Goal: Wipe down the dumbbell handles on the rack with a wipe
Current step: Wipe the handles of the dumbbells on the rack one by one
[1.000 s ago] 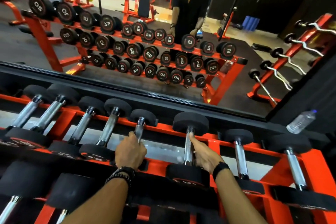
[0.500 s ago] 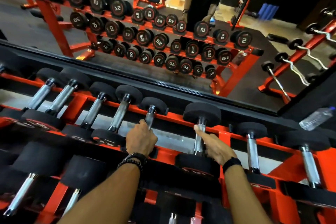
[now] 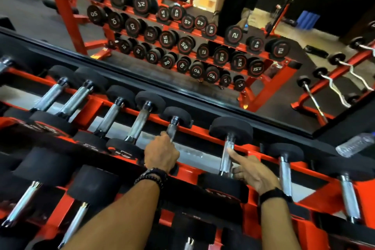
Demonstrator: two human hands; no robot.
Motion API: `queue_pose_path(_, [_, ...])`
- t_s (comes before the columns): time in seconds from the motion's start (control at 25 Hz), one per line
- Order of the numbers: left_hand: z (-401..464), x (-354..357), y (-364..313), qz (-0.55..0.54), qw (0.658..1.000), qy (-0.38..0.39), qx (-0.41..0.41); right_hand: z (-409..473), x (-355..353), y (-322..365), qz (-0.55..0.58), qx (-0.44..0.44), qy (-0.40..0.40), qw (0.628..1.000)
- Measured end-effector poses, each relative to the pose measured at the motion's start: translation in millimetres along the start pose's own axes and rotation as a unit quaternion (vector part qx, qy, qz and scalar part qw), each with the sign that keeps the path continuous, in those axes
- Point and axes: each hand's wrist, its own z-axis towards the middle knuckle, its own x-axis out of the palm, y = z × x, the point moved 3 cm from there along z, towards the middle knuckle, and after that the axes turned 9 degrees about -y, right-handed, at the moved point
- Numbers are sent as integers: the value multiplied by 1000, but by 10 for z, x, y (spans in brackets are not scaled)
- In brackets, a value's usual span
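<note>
Wiping chrome on the orange rack (image 3: 203, 131): left hand (image 3: 161, 153) curled round 1 dumbbell handle (image 3: 172, 128), right hand (image 3: 253, 172), forefinger extended, pressing the next handle (image 3: 226, 158). Wipe unseen. Best stroked full length, end to end.

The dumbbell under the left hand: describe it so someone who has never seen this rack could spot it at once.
Start at the orange dumbbell rack below the wall mirror and follow its top row of dumbbells. The dumbbell in the left hand lies just left of the one whose handle the right hand touches. Its far head is the smallest nearby, and only its handle is wrapped by fingers.
</note>
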Motion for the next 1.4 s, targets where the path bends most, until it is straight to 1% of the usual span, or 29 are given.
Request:
queue_pose_path(0.08, [-3,-3,1,-1,1000,5,-1,68,76,-50,18,26,-2,1000])
queue_pose_path(0.2, [-8,-17,-2,5,1000,5,4,78,243,-81,60,71,21,995])
queue_pose_path(0.28, [-1,-11,10,7,1000,5,12,64,268,-56,41,74,19,996])
queue_pose_path(0.36, [7,5,21,1,1000,7,18,57,264,-62,-24,47,36,998])
queue_pose_path(0.4, [11,13,23,-3,1000,6,20,54,242,-80,-89,35,15,995])
queue_pose_path(0.48, [10,7,45,-1,1000,7,18,-1,223,-48,-161,-6,-33,986])
queue_pose_path(0.56, [2,1,38,2,1000,9,21,-101,176,1,-163,-40,-74,983])
queue_pose_path(0.68, [-2,2,28,-2,1000,6,25,-146,61,-63,-157,-94,-110,977])
queue_pose_path(0.8, [0,-2,24,5,1000,5,21,-201,-49,-151,-180,-130,-158,962])
queue_pose_path(0.88, [-1,-17,18,8,1000,4,22,-255,-60,-143,-203,-187,-189,942])
queue_pose_path(0.92, [0,-23,16,8,1000,2,20,-283,-51,-130,-211,-207,-196,935])
queue_pose_path(1.0, [4,-18,16,3,1000,1,17,-329,-43,-114,-202,-213,-195,936])
queue_pose_path(1.04, [1,-11,17,0,1000,-1,17,-354,-40,-90,-201,-209,-183,939])
queue_pose_path(1.12, [4,-3,21,-4,1000,-2,15,-351,-24,-18,-235,-192,-145,942])
queue_pose_path(1.2, [3,2,28,-8,1000,0,13,-300,-3,59,-289,-177,-119,933])
queue_pose_path(1.24, [2,-3,29,-7,1000,-1,15,-274,17,94,-322,-179,-119,922])
queue_pose_path(1.32, [-10,-10,25,-3,1000,-2,15,-235,64,136,-372,-214,-153,890])
queue_pose_path(1.4, [-10,-13,28,-3,1000,-3,10,-177,83,157,-366,-249,-196,875])
